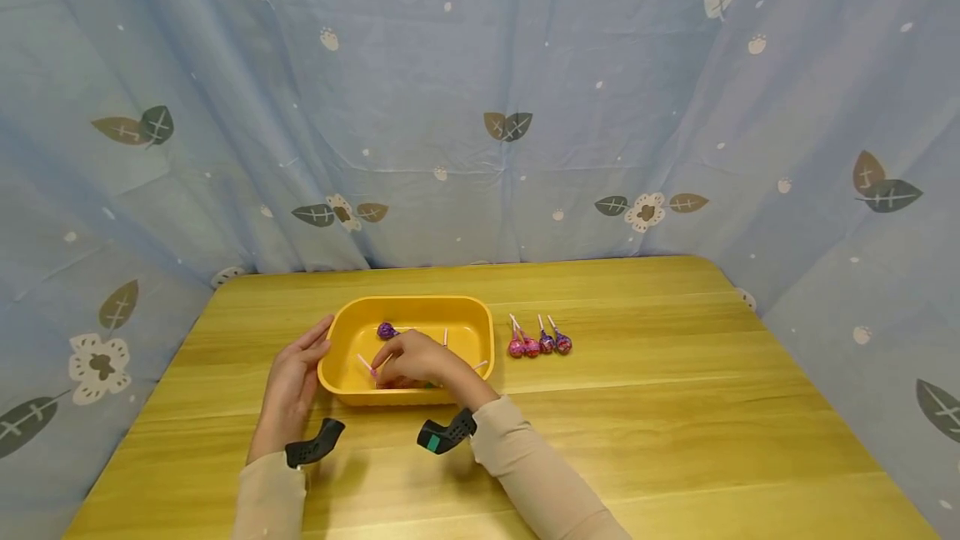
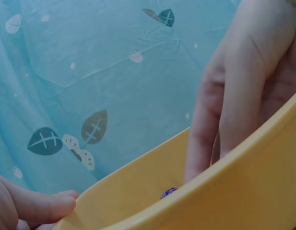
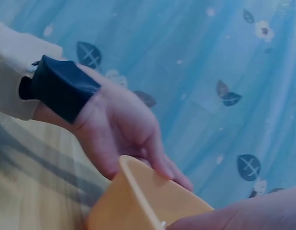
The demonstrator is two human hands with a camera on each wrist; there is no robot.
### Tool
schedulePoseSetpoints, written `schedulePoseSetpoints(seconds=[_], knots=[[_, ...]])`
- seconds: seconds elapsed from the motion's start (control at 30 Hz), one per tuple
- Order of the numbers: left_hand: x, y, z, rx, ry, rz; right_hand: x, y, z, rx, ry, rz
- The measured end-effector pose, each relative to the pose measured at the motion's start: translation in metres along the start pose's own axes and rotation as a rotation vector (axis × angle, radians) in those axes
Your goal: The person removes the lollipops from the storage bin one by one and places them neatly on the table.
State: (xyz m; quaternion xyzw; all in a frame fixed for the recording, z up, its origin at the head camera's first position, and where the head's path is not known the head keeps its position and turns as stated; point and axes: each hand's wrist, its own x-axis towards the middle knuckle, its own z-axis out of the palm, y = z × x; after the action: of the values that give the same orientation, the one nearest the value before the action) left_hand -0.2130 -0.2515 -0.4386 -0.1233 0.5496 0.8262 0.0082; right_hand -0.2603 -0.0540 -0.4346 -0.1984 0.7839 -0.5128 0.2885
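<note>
A yellow plastic tub (image 1: 486,332) with rounded corners stands on the table and holds several lollipops. My left hand (image 1: 288,377) rests against its left end, fingers fairly straight and the thumb at the rim. My right hand (image 1: 420,357) reaches down inside, with its fingertips at a pink lollipop (image 1: 373,372) whose white stick points up to the left. Whether those fingers grip it is hidden. A purple lollipop (image 1: 386,330) lies near the tub's back wall, and other sticks stick out around the hand. In the left wrist view, the right hand's fingers (image 2: 198,143) dip behind the near wall.
Right of the tub, two pink lollipops (image 1: 523,347) and two purple ones (image 1: 555,343) lie in a row, sticks pointing backward. The wooden table (image 1: 675,415) extends to the right. A blue patterned curtain (image 1: 450,90) hangs behind the table and along its sides.
</note>
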Motion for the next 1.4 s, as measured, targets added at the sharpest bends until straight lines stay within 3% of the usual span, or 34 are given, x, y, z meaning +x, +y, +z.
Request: schedulePoseSetpoints(seconds=[0.17, 0.4, 0.63, 0.9, 1.23, 1.4], knots=[[-0.001, 0.003, 0.000, -0.005, -0.004, -0.014, -0.009, 0.001, -0.012, 0.069, 0.005, -0.029], [-0.002, 0.004, 0.000, -0.001, 0.011, -0.037, -0.022, 0.002, -0.030, 0.067, 0.013, -0.049], [-0.001, 0.005, -0.001, -0.025, -0.014, -0.035, -0.033, 0.004, -0.041, 0.013, 0.087, -0.114], [-0.002, 0.005, -0.001, -0.030, -0.017, -0.048, -0.045, 0.008, -0.053, 0.065, 0.103, -0.163], [-0.002, 0.003, 0.000, -0.012, -0.017, -0.025, -0.066, 0.017, -0.072, 0.068, 0.172, -0.143], [-0.004, 0.002, -0.001, 0.005, -0.022, -0.021, -0.075, 0.022, -0.081, 0.108, 0.159, -0.157]])
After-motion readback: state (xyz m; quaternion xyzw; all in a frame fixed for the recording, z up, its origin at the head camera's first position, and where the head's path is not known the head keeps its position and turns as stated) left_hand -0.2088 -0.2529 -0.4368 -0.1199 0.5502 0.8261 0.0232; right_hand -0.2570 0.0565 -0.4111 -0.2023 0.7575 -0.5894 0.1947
